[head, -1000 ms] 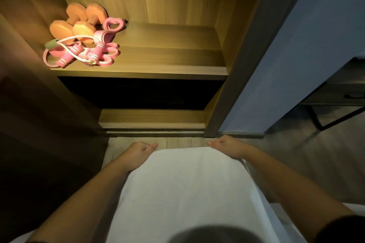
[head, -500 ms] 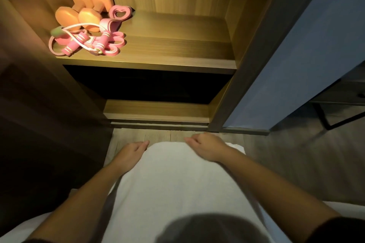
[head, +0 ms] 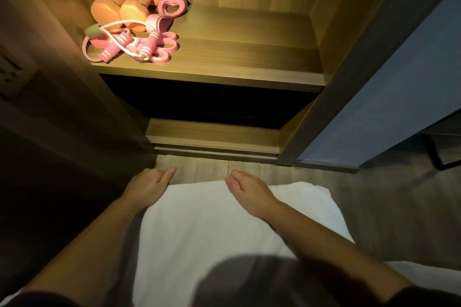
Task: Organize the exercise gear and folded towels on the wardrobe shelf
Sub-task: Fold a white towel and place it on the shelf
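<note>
A white towel point(head: 212, 222) lies spread low in front of me, above the wooden floor. My left hand point(head: 149, 184) holds its far left corner with curled fingers. My right hand point(head: 247, 189) rests on top of the towel near the middle of its far edge, fingers loosely bent. On the lit wardrobe shelf point(head: 249, 52), at its left end, stand two orange dumbbells point(head: 124, 5). In front of them lies a tangle of a pink skipping rope and resistance bands point(head: 132, 45), with a pink heart-shaped grip point(head: 172, 7) beside the dumbbells.
The shelf's middle and right are bare wood. Below it is a dark compartment point(head: 212, 102) and a low base ledge point(head: 212, 132). A blue-grey wardrobe door point(head: 386, 107) stands open at right. A dark table leg point(head: 436, 154) shows at far right.
My right hand has slid from the towel's far right corner to the middle of its far edge. The view has moved nearer the wardrobe.
</note>
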Demonstrator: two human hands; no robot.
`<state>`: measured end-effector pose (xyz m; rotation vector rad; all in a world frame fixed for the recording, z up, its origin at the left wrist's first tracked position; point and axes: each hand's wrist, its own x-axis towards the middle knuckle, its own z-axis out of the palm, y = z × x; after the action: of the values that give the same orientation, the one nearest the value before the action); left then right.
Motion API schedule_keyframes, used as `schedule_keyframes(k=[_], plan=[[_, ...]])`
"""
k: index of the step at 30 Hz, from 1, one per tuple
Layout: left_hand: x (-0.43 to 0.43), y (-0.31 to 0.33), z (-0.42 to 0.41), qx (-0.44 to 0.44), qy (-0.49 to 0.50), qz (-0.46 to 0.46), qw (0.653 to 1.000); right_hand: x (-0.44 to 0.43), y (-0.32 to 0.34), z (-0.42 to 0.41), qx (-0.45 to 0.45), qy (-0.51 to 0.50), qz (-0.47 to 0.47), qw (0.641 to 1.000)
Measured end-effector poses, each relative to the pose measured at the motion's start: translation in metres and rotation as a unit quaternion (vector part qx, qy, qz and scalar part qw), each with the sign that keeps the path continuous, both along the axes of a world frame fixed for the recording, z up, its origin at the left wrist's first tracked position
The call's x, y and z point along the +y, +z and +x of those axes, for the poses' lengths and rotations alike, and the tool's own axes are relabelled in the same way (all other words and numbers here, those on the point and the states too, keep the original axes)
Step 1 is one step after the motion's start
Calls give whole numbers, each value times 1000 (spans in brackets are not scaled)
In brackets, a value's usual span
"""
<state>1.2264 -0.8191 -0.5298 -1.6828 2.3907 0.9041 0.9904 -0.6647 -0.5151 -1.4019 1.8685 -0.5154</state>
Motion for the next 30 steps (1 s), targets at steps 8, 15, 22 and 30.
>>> schedule_keyframes(k=[8, 15, 22, 30], plan=[[42, 9, -67, 155, 34, 121, 980, -7, 10, 0, -18, -17, -13, 1000], [60, 37, -98, 104, -99, 79, 986, 20, 20, -79, 177, 10, 166, 970], [86, 40, -153, -33, -247, 29, 968, 82, 10, -113, 17, -201, 13, 979], [108, 20, -177, 18, -218, 43, 975, 98, 0, -116, 7, -262, -62, 963]])
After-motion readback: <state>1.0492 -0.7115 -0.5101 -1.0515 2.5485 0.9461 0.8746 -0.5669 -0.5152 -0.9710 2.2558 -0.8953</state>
